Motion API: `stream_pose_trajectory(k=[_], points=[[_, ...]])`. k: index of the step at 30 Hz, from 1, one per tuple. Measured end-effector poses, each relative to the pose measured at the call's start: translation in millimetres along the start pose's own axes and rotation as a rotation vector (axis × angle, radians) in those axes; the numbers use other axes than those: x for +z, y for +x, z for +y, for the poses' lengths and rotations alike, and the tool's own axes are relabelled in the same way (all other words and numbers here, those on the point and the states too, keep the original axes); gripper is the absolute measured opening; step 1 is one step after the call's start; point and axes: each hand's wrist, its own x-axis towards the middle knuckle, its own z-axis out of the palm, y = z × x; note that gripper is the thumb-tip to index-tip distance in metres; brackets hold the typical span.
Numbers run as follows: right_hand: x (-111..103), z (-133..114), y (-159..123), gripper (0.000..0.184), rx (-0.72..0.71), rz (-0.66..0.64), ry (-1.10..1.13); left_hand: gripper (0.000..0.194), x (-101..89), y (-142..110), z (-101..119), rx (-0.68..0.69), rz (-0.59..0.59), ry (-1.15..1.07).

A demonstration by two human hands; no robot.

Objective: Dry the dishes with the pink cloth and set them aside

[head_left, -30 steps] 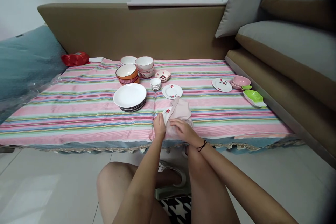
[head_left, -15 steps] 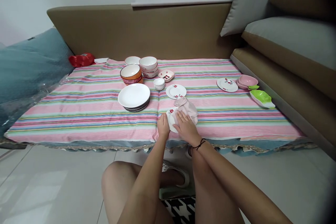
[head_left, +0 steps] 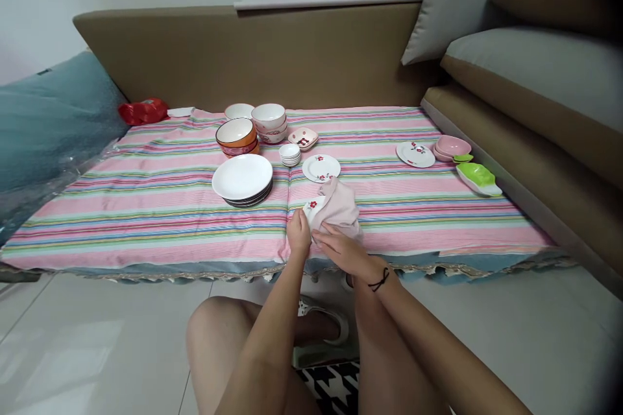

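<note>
Near the front edge of the striped cloth, my left hand grips the left rim of a white plate with red flowers. A pale pink cloth lies over most of that plate. My right hand presses the cloth against the plate's near side, its fingers stretched out and pointing left. Just beyond them lies another flowered plate, flat on the striped cloth. To the left of my hands is a stack of plates with a white one on top.
Small white dishes, orange bowls, white bowls and a patterned dish stand behind. Toward the right are a flowered plate, pink bowls and a green leaf-shaped dish. A red bundle lies far left.
My right hand has slid toward me across the plate, and the pink cloth now spreads over more of it. My left hand keeps its hold on the rim.
</note>
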Motion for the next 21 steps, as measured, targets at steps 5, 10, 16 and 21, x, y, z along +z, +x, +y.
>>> stream_pose_trajectory(k=[5, 10, 16, 21], points=[[7, 12, 30, 0.053, 0.015, 0.015, -0.084, 0.032, -1.3, 1, 0, 0.005, -0.016, 0.022], [-1, 26, 37, 0.052, 0.069, 0.086, -0.255, 0.033, -1.5, 1, 2, -0.005, -0.024, 0.049], [-16, 15, 9, 0.041, 0.235, 0.097, -0.382, 0.031, -2.5, 1, 5, -0.013, -0.022, 0.066], [-20, -5, -11, 0.035, 0.188, 0.025, -0.309, 0.030, -2.1, -1, 5, -0.014, -0.017, 0.082]])
